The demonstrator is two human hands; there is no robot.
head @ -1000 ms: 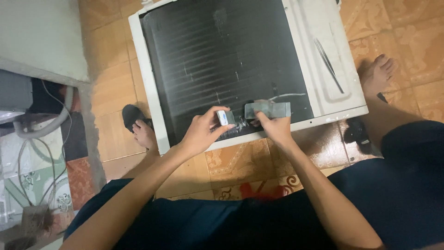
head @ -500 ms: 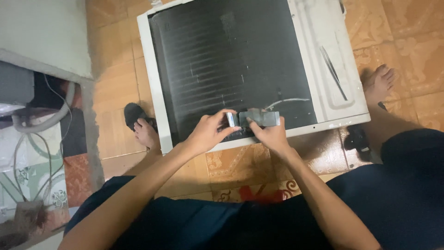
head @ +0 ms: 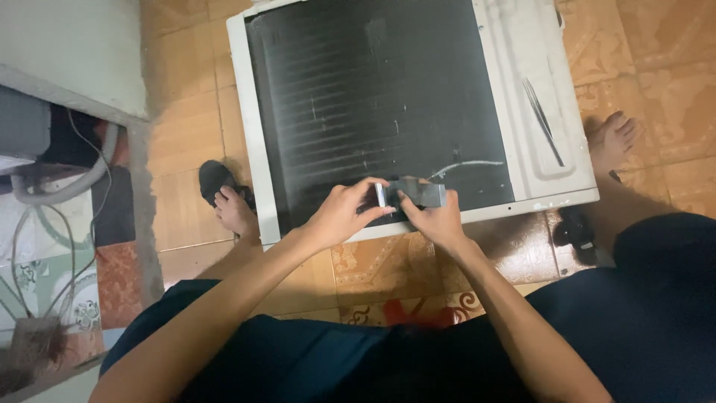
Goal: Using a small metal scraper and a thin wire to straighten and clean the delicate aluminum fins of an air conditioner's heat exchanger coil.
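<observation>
Both hands [head: 388,213], grey tool [head: 418,192] lower on fins [head: 358,104] than before.

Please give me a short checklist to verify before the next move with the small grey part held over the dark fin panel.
1. Both hands grip the grey part: left hand and right hand are on it: ok.
2. Fin panel lies flat in its white frame: ok.
3. Fins undamaged: pale bent streaks show: not ok.
4. Thin metal tool lies apart from the hands, on the frame's right side: ok.
5. Feet away from the frame: left foot lies right beside its edge: not ok.
6. Part fully seated: cannot tell.
</observation>
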